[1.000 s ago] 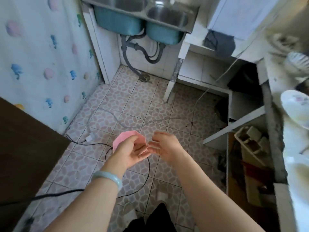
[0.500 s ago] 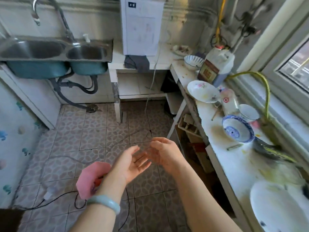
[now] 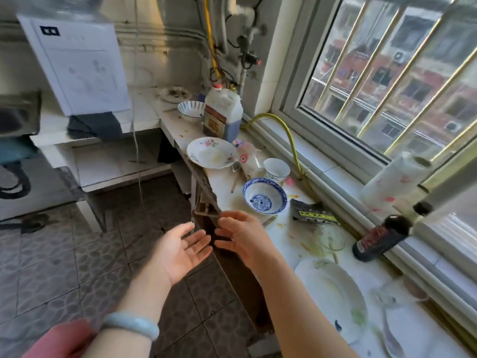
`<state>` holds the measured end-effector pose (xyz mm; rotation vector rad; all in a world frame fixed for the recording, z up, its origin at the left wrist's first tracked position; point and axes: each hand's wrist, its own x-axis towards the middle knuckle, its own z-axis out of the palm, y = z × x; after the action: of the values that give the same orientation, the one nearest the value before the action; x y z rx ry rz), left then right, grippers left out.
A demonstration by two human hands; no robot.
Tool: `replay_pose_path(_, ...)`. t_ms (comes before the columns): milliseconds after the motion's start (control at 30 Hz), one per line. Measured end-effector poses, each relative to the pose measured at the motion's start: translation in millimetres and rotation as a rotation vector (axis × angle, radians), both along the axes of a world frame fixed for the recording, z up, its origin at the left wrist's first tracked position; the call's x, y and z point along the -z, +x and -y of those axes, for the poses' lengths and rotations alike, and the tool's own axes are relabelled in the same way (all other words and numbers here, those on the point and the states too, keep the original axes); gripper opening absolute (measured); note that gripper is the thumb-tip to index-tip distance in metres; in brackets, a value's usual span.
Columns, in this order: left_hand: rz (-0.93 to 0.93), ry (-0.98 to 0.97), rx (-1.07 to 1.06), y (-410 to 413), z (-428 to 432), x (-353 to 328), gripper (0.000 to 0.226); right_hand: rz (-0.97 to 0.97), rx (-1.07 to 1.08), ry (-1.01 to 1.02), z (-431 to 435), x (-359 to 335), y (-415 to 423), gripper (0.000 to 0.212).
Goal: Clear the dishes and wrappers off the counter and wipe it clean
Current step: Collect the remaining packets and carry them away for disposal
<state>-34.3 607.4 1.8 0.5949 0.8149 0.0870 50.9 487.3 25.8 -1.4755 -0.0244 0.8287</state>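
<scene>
Both hands hover just off the front edge of the stained white counter, holding nothing. The left hand lies palm up with straight, slightly spread fingers, and the right hand faces it, fingers relaxed and loosely apart. On the counter a flower-painted white plate sits at the front edge toward the far end, a blue-and-white patterned bowl mid-counter beyond the right hand, a crumpled black-and-yellow wrapper toward the back edge, and a large smeared white plate at the near end.

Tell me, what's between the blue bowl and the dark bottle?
A black wrapper, between the blue bowl and the dark bottle, in the head view.
</scene>
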Motion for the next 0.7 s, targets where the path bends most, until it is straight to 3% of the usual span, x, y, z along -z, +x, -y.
replay_pose_path(233,-0.01,0.039,0.115,60,31,0,0.029,0.128,0.071,-0.145,51,5,51,0.036)
replay_pose_path(333,-0.014,0.055,0.158,84,46,4,0.025,0.424,0.009,-0.476,70,15,77,0.04)
replay_pose_path(467,-0.042,0.06,0.196,107,61,10,0.014,0.906,-0.275,-1.032,101,41,118,0.044)
replay_pose_path(567,-0.053,0.055,0.232,120,67,11,0.01,1.005,-0.353,-1.31,119,53,150,0.03)
replay_pose_path(700,-0.07,0.066,0.243,132,61,12,0.011,0.94,-0.471,-1.443,127,65,177,0.035)
